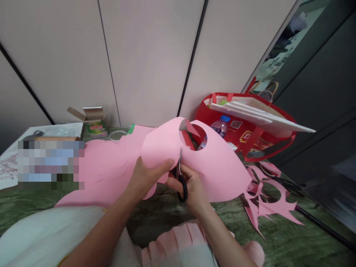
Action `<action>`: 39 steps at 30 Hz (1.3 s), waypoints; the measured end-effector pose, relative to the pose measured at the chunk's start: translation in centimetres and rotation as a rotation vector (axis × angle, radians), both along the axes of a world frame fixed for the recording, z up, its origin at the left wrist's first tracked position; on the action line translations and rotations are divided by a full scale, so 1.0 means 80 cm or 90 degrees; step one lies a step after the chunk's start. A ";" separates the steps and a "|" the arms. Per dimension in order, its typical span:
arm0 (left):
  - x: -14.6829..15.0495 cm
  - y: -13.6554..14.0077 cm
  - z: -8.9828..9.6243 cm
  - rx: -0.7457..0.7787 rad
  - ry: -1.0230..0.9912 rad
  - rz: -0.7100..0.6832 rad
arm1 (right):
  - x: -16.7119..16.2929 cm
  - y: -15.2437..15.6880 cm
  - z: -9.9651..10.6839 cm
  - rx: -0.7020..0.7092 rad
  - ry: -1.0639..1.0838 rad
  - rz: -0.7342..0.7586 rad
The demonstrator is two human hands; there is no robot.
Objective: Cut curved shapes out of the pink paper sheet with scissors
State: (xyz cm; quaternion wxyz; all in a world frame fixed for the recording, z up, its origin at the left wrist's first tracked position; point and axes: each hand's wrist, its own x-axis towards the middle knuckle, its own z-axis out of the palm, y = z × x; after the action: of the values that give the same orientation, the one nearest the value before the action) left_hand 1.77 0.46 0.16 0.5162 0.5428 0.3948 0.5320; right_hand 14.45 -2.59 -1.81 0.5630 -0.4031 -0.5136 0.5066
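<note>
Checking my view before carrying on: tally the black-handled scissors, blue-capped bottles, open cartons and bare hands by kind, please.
Black-handled scissors: 1
Blue-capped bottle: 1
Open carton: 1
Bare hands, left hand and right hand: 2
Total: 5

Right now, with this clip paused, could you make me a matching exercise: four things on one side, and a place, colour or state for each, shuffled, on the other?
1. Scissors
2. Bottle
3. Box
4. Left hand

A. Flaps open
B. Gripping pink paper
C. Held in the right hand
D. Blue cap

Pairs: 1-C, 2-D, 3-A, 4-B
</note>
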 end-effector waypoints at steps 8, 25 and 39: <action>0.001 0.000 0.001 0.008 -0.015 -0.003 | 0.001 -0.001 -0.001 -0.004 0.001 0.010; 0.002 -0.002 0.002 -0.010 -0.021 -0.002 | -0.001 -0.001 0.000 -0.011 -0.030 -0.024; -0.002 0.001 0.001 -0.007 0.020 0.000 | -0.001 0.001 -0.005 -0.024 -0.025 -0.032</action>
State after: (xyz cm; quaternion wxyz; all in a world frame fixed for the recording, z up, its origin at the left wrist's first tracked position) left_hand 1.62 0.58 0.24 0.5129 0.5480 0.4063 0.5211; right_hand 14.36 -2.50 -2.18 0.5573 -0.4365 -0.5047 0.4941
